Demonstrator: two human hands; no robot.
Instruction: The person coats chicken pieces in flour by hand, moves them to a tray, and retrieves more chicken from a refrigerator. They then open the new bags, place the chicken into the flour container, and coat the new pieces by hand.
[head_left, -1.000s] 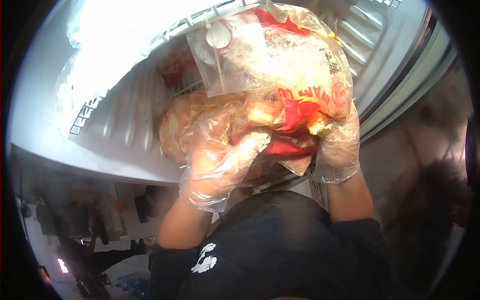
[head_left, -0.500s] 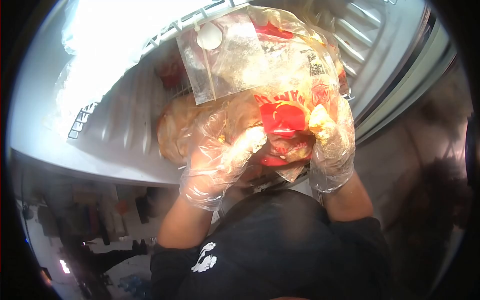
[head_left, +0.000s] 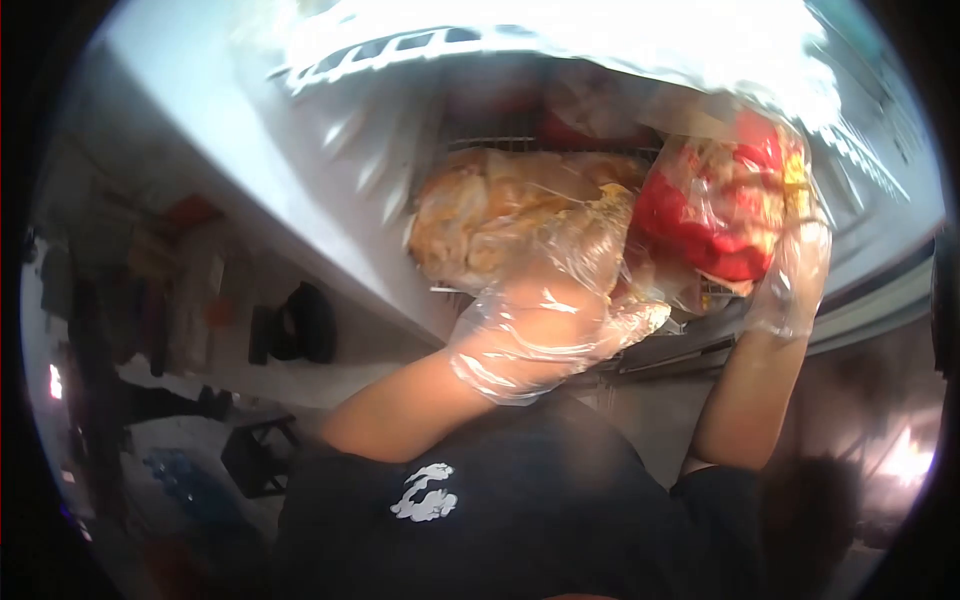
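Observation:
My right hand point(head_left: 797, 270), in a clear plastic glove, grips the right side of a red-printed plastic bag point(head_left: 715, 205). The bag is tilted in the fridge opening; its contents are blurred. My left hand point(head_left: 560, 310), also gloved, is just left of that bag, thumb apart from the fingers and no object in its grasp. Yellowish crumbs or batter cling to its fingertips. Behind it, a clear bag of pale orange meat, apparently chicken point(head_left: 490, 205), lies on a wire shelf and is partly hidden by my left hand.
A bright white wire rack point(head_left: 410, 45) hangs over the opening, with a glaring plastic sheet point(head_left: 640, 35) on it. The pale fridge side wall point(head_left: 270, 170) runs along the left. Another red package point(head_left: 590, 125) sits deeper inside. A black stool point(head_left: 262, 455) stands on the floor.
The red-printed bag has moved right and deeper into the fridge with my right hand. My left hand has come off it and opened. The view has shifted, showing more of the meat bag.

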